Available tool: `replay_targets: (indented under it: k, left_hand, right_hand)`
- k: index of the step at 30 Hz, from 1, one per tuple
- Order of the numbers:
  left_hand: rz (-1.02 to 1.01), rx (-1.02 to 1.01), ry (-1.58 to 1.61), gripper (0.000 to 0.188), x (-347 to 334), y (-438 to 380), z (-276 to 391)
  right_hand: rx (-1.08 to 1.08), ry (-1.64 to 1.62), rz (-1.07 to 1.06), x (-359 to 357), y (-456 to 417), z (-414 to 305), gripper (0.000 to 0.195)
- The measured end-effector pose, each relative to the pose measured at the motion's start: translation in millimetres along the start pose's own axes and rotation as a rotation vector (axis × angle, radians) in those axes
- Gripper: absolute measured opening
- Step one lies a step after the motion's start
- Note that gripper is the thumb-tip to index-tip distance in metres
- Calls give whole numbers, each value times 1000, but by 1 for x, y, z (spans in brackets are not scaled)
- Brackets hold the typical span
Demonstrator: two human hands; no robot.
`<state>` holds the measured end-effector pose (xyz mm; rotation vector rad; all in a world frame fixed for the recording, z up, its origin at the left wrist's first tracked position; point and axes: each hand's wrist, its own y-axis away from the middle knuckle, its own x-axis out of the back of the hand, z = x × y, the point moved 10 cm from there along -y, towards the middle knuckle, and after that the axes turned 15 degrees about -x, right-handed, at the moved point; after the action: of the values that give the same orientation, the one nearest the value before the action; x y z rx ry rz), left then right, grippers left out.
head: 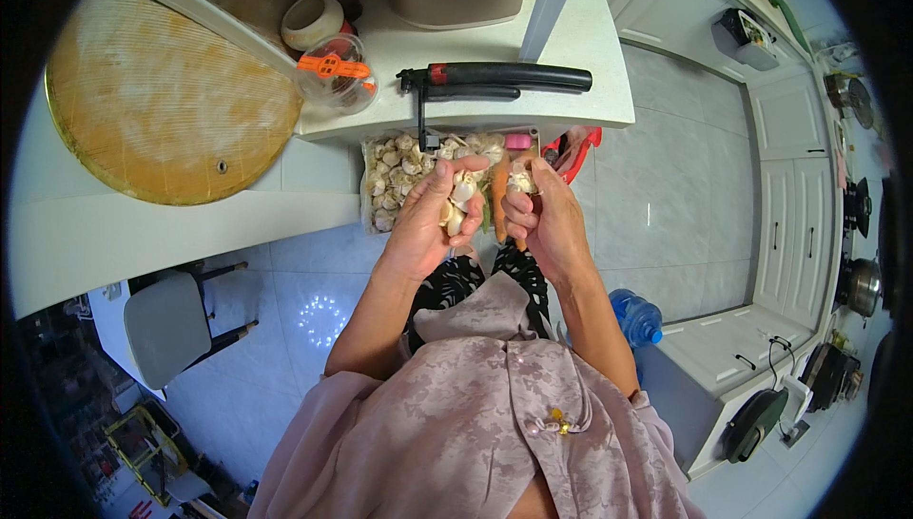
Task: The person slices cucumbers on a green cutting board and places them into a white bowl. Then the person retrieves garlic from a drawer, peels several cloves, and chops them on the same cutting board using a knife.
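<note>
Several garlic cloves lie in my left hand, its fingers curled round them and its thumb on top. My right hand grips a piece of a garlic bulb between thumb and fingers, a short way to the right of the left hand. Beneath both hands stands a box of garlic bulbs. Carrots and a pink object are at its right side. My hands hide part of the box.
A white counter edges the box, with a black-handled tool, a clear plastic tub and a round wooden board to the left. A red bag is right of the box. A blue water bottle stands by my right forearm.
</note>
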<state>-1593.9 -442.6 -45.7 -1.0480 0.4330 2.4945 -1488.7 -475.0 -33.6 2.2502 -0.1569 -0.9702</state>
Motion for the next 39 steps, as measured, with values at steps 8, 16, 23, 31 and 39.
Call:
replay_targets:
  k: [8,16,23,31,39]
  left_hand:
    - [-4,10,-204,43,-18,-10,-6]
    - [-118,-2,-518,40,-77,-28,-30]
    - [-59,113,-256,38,-124,-63,-112]
    - [-155,214,-297,40,-249,-132,-241]
    - [-362,285,-674,27,-365,-190,-312]
  right_hand:
    - [21,181,141,28,17,-16,36]
    - [158,484,19,49,27,-50,31]
    - [143,259,27,148,58,-107,31]
    - [251,259,190,286,139,-218,30]
    - [501,350,476,369,206,-312,26]
